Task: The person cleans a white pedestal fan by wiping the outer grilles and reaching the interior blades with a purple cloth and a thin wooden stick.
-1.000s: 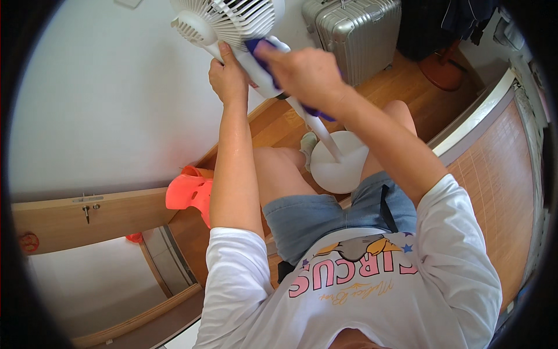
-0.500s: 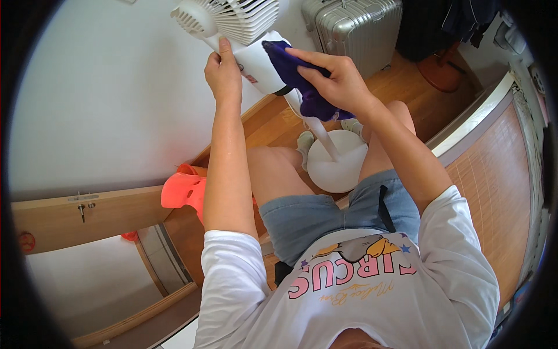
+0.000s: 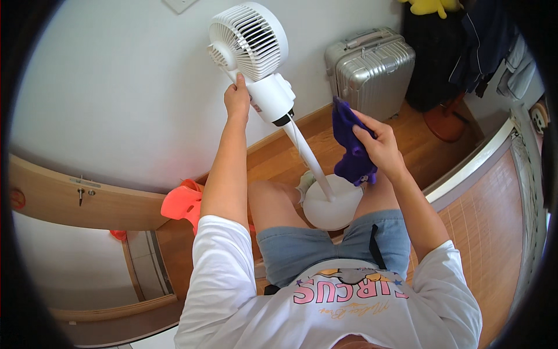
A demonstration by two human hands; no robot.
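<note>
A white pedestal fan stands tilted between my legs, its round base on the floor and its slatted head up and to the left. My left hand grips the fan just below the head, thumb up along the housing; its other fingers are partly hidden. In my right hand a dark purple cloth is pinched between thumb and fingers. It hangs loosely, apart from the fan, to the right of the pole.
A silver suitcase stands against the far wall, with dark clothes hanging beside it. An orange-red plastic chair is left of my leg. A wooden door lies at the left, and a bed with a woven mat at the right.
My right hand has drawn the cloth off the fan's body toward the right. My left hand keeps hold of the fan. The view has shifted, showing more of the fan's head.
</note>
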